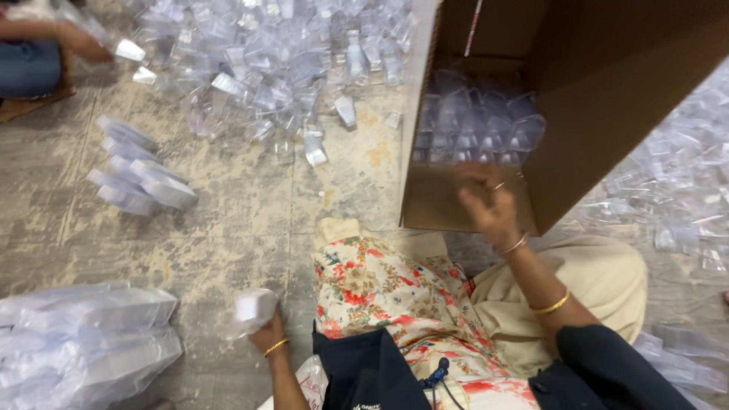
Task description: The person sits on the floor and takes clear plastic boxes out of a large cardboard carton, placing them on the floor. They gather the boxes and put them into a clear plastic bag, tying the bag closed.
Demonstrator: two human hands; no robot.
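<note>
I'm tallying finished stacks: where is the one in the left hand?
In the head view, the left hand holds the stack low on the floor, left of the floral lap, right of the bagged pile.

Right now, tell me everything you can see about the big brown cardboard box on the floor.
The big brown cardboard box lies tipped on its side, its open mouth facing the person. Its walls are plain corrugated brown. Rows of clear plastic cups are stacked inside at the back. The right hand reaches into its opening, near the lower flap that rests on the mottled floor.
</note>
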